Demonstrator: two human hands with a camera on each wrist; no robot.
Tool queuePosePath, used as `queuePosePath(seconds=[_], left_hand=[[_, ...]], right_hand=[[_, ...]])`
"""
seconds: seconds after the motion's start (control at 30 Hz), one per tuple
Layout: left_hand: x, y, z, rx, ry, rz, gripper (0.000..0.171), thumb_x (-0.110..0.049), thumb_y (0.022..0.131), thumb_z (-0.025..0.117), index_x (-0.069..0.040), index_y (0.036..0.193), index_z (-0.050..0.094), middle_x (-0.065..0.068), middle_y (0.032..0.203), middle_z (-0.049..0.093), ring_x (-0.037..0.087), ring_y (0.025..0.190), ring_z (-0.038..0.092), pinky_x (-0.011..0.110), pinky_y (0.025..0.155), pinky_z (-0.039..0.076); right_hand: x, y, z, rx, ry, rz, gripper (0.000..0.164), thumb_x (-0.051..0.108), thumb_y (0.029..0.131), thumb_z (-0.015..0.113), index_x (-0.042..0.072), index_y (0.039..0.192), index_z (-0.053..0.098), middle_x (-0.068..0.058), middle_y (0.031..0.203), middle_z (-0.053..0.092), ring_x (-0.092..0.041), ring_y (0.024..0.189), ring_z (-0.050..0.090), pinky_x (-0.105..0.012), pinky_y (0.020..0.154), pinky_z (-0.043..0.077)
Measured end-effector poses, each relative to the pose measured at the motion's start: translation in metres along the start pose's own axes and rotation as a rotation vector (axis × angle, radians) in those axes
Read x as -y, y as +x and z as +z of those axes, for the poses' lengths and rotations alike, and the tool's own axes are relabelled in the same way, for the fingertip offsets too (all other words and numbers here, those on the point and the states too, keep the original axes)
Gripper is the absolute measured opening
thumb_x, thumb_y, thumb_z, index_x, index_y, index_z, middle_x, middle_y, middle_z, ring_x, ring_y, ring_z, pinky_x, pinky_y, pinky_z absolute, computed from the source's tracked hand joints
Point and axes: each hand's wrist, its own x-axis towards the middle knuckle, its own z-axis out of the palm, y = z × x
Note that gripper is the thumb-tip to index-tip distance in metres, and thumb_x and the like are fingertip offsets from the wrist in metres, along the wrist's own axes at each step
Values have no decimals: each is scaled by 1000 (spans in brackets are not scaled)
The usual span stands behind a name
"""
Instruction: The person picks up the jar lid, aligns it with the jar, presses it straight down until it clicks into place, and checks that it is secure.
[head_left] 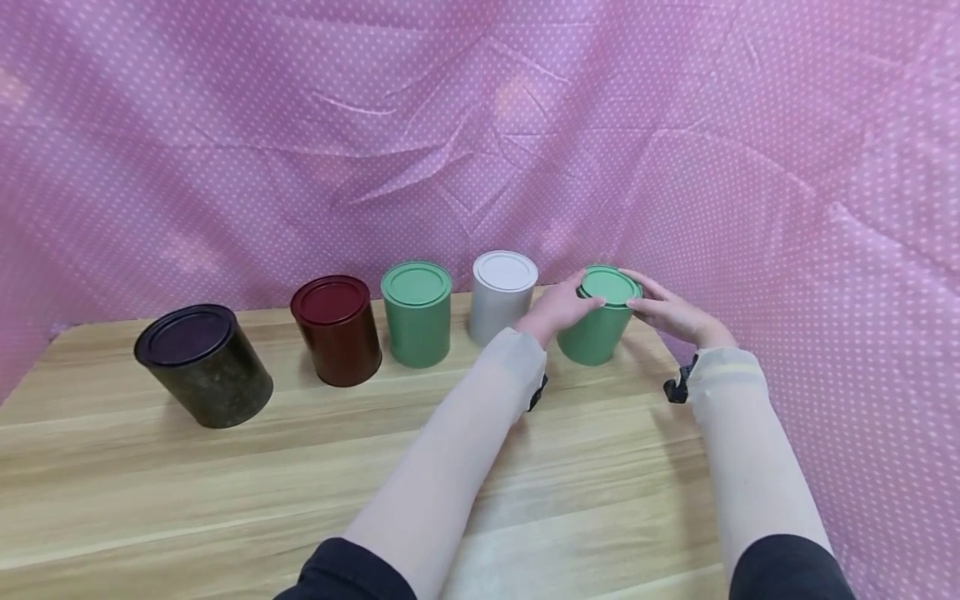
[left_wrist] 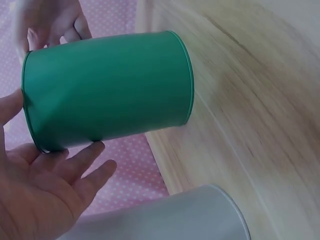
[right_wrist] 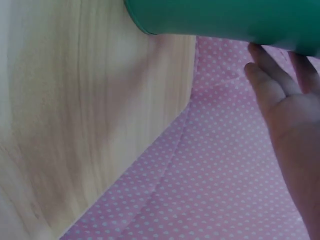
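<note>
At the back right of the table stands a green can (head_left: 595,340) with a matching lid, upright, between my two hands. My left hand (head_left: 561,308) holds its upper left side, the thumb at the lid's rim and the fingers along the wall. From the other side my right hand (head_left: 677,318) grips the top edge, thumb at the near rim and fingers round the far side. In the left wrist view the green can (left_wrist: 107,87) has fingers at its lid end, while its base meets the wood. The right wrist view shows fingertips against the green wall.
Left of my left hand stands a white can (head_left: 501,300), then a second green can (head_left: 417,321), a dark red can (head_left: 341,337) and a black can (head_left: 213,375). Pink dotted cloth (head_left: 420,150) hangs behind and right of the wooden table (head_left: 225,508).
</note>
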Motion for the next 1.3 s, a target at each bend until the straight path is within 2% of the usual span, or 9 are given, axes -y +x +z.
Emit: queuePosePath(seconds=[0.27, 0.53, 0.77, 1.03, 1.3], left_hand=[[0, -3, -2, -15, 5, -15, 70, -47, 96, 52, -24, 155, 23, 3, 156, 35, 25, 142, 36, 46, 115, 31], [2, -3, -5, -12, 8, -18, 70, -48, 96, 51, -25, 155, 22, 3, 157, 33, 25, 143, 35, 47, 115, 31], [2, -5, -7, -14, 10, -29, 69, -48, 96, 50, -27, 155, 22, 1, 157, 33, 23, 143, 35, 45, 116, 31], [-4, -6, -5, -14, 36, 7, 68, -47, 97, 51, -25, 155, 23, 1, 156, 35, 23, 141, 37, 45, 114, 33], [-2, -7, -3, -27, 35, 8, 67, -45, 97, 51, -24, 155, 25, 0, 156, 34, 24, 141, 38, 46, 114, 33]], right_hand=[[5, 3, 1, 23, -36, 36, 72, 20, 102, 47, 22, 157, 0, -23, 161, 2, -40, 148, 1, -53, 120, 4], [17, 3, -1, 61, -166, 88, 72, 27, 102, 46, 25, 157, 0, -21, 162, 1, -42, 148, 0, -61, 118, 2], [29, 4, -4, 81, -261, 122, 71, 23, 102, 46, 20, 157, 1, -23, 161, 6, -44, 147, 2, -62, 117, 4], [33, -3, -7, 71, -246, 163, 72, 26, 101, 49, 22, 157, 3, -20, 161, 6, -40, 148, 3, -58, 119, 5], [26, -5, -2, 55, -187, 143, 71, 23, 101, 48, 22, 157, 3, -23, 160, 11, -40, 148, 8, -54, 120, 7]])
